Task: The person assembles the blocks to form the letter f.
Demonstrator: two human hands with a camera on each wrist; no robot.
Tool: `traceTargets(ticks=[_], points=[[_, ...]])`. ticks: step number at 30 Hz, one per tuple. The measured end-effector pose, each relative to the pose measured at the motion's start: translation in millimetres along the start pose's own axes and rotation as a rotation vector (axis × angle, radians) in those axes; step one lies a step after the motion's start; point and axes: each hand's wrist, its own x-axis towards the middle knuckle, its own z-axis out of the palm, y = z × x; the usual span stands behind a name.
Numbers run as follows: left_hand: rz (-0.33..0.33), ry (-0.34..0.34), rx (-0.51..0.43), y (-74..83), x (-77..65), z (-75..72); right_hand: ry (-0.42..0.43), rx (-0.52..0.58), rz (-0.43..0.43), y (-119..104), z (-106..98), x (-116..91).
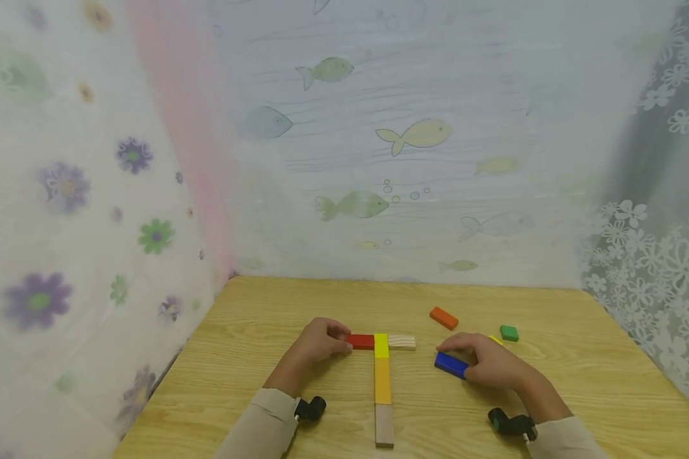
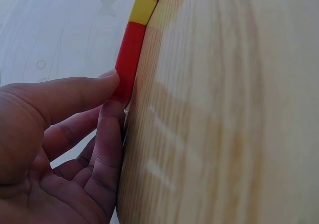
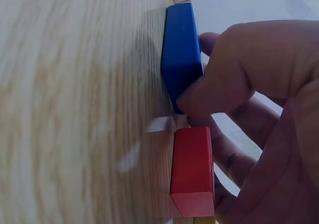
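My left hand [image 1: 316, 344] pinches the outer end of a red block [image 1: 362, 342] between thumb and fingers. The red block lies flat, its other end against a yellow block [image 1: 381, 345]. A pale wooden block [image 1: 402, 343] touches the yellow one on the right. Below it, an amber block [image 1: 382, 380] and a grey-brown block [image 1: 384, 425] run in line, giving a T shape. To the right, my right hand [image 1: 490, 361] grips a blue block [image 1: 450, 365] by its near end, thumb on one side. A second red block [image 3: 192, 164] lies beside this hand, hidden in the head view.
An orange block [image 1: 444, 318] lies beyond the right hand, and a small green block [image 1: 509, 333] farther right. Part of another yellow block [image 1: 496, 340] shows behind the right hand. Patterned sheets [image 1: 407, 191] stand at the back and sides of the wooden table [image 1: 298, 296].
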Motion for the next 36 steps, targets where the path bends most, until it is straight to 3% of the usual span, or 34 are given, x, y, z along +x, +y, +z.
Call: traceTargets(ticks=[19,36], points=[[0.005,0.022,0.032,-0.2,2.0,1.0,0.062,-0.200,0.035,-7,8,3],[0.012,0.001,0.019,-2.6,2.4,-1.3,0.109,-0.269,0.083,-12,17,10]])
